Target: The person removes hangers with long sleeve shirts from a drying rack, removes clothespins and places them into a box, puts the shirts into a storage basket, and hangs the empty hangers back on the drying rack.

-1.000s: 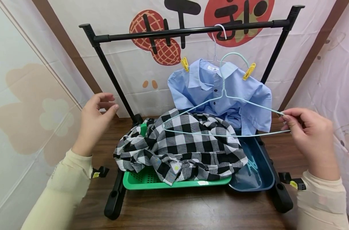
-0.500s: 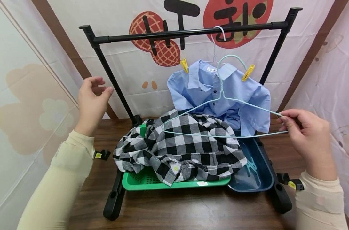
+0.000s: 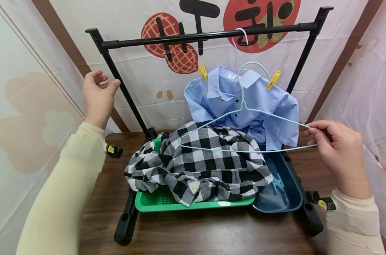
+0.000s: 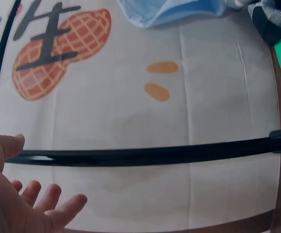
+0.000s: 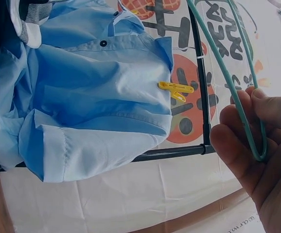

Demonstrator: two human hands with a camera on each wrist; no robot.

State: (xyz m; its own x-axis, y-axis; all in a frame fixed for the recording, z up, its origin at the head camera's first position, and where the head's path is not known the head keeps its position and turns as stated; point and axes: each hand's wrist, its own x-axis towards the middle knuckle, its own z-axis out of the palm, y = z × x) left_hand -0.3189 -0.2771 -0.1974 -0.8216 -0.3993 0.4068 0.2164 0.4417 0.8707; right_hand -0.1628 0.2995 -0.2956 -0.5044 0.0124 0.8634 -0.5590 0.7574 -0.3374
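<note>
My right hand (image 3: 344,154) pinches one end of a light teal wire hanger (image 3: 243,104), holding it in the air in front of the rack. In the right wrist view the hanger's bent end (image 5: 260,156) lies across that hand's fingers. My left hand (image 3: 98,97) is raised beside the rack's left post, fingers loosely bent, holding nothing; the left wrist view shows its fingers spread near the black post (image 4: 145,156). A black and white checked shirt (image 3: 208,166) lies heaped over a green basket (image 3: 196,206). Behind the teal hanger, a light blue shirt (image 3: 256,95) hangs on a white hanger (image 3: 235,49).
The black rack's top bar (image 3: 193,37) spans the back. Yellow clothespins (image 3: 273,80) grip the blue shirt's shoulders. A dark blue tray (image 3: 291,203) with light blue clothespins (image 3: 278,183) stands right of the basket. All stand on a brown wooden table (image 3: 218,233), with printed curtains around.
My left hand has risen along the rack's left post and shifted slightly left. The right hand still holds the teal hanger, which has moved only slightly left and down.
</note>
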